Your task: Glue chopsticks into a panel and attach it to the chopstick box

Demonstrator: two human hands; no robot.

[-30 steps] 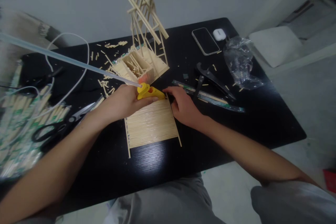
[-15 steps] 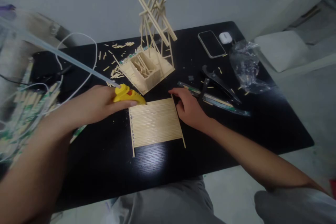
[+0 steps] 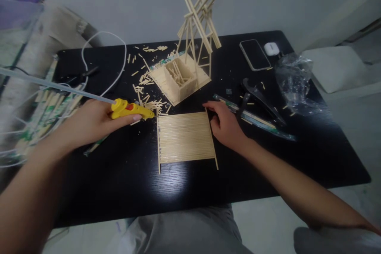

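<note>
My left hand [image 3: 99, 121] is wrapped round a yellow hot glue gun [image 3: 131, 110], a long clear glue stick [image 3: 59, 85] trailing out of its rear. The gun's nozzle is at the top left corner of a flat panel [image 3: 187, 137] made of thin wooden sticks laid side by side. Two longer sticks run along the panel's sides and jut past it. On the right, the fingers of my right hand [image 3: 223, 125] pinch the upper end of the side stick [image 3: 212, 139]. The panel lies flat on the black table [image 3: 119, 190].
Behind the panel stands a wooden stick model [image 3: 178, 81] with a box and tall frame. Stick offcuts [image 3: 145, 79] lie left of it. Pliers [image 3: 262, 101], bagged sticks [image 3: 268, 125], a phone [image 3: 255, 54], an earbud case [image 3: 272, 49] and a plastic bag [image 3: 294, 83] are right. Bundled sticks [image 3: 44, 115] lie left.
The glue gun has moved left along the panel's top edge to its left corner. My right hand stays on the right side stick. The whole view has shifted slightly.
</note>
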